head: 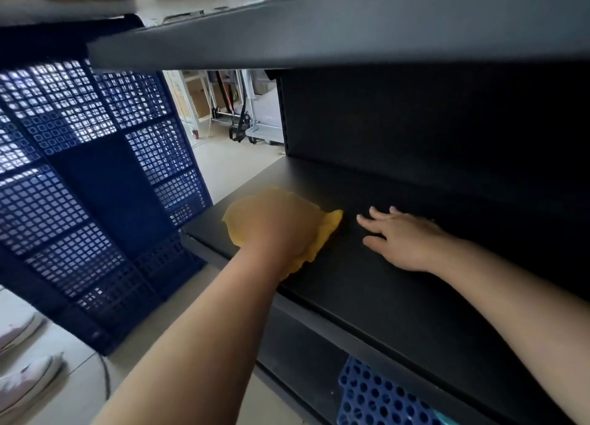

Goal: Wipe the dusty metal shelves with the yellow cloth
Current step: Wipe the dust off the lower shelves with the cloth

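Fingers (372,223) of right hand (405,242): straight, spread, flat on dark metal shelf (399,297). Left hand (277,229): on top of yellow cloth (329,229) near shelf's left end (blurred; finger curl cannot be told). Blue perforated crate (95,185): left of shelf.

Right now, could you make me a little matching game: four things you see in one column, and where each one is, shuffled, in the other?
1. soft yellow cloth
2. bare right hand
3. big dark-blue plastic lattice crate
4. white shoes

A. in the picture's bottom-left corner
B. flat on the black metal shelf, fingers spread
C. standing past the shelf's left end
D. under the left hand

Pairs: 1-D, 2-B, 3-C, 4-A
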